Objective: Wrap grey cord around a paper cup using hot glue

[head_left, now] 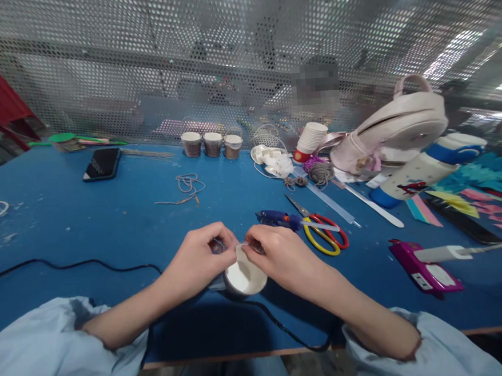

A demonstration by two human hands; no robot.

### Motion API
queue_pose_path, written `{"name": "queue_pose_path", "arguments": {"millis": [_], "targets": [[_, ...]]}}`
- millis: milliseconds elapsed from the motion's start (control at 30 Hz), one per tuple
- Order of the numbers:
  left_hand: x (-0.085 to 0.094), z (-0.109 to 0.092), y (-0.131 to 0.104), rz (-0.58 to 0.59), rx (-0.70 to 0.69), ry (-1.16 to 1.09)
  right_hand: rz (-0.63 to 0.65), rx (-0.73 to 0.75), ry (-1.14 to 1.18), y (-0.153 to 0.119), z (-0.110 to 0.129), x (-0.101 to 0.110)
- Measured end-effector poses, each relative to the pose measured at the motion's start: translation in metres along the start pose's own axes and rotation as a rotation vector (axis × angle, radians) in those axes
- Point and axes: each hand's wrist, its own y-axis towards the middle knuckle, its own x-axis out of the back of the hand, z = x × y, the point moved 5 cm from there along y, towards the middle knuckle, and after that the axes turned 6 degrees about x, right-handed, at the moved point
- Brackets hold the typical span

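Close to the table's front edge is a white-lined paper cup (246, 277) with a dark outer side, its mouth toward me. My left hand (202, 254) is closed in a pinch at the far rim of the cup. From the other side, my right hand (276, 249) pinches the same stretch of rim, and the fingertips of both hands almost meet. Any small thing between the fingertips is too hidden to make out. Beyond my right hand lie a blue glue gun (279, 218) and scissors (323, 234) with red and yellow handles.
Three small covered cups (212, 145) line the back, near stacked paper cups (310, 142) and grey yarn (321, 173). Loose grey cord (188, 185) and a phone (102, 164) lie left. A bottle (417, 176), pink bag (396, 120) and magenta device (426, 267) occupy the right. A black cable (282, 326) crosses the front.
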Motion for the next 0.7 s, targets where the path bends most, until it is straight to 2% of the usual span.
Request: {"name": "queue_pose_path", "arguments": {"millis": [300,500,700], "targets": [[-0.0002,-0.0005,-0.0003,-0.002,0.005,-0.006,0.004,0.029,-0.008,-0.0015,0.0029,0.0061],[-0.0005,0.0,-0.0006,-0.005,0.01,-0.003,0.03,0.047,-0.126,0.0048,0.0026,0.0006],[-0.0004,-0.0006,-0.0014,0.012,0.012,-0.007,0.079,0.09,-0.17,-0.0012,0.0044,0.0042]]}}
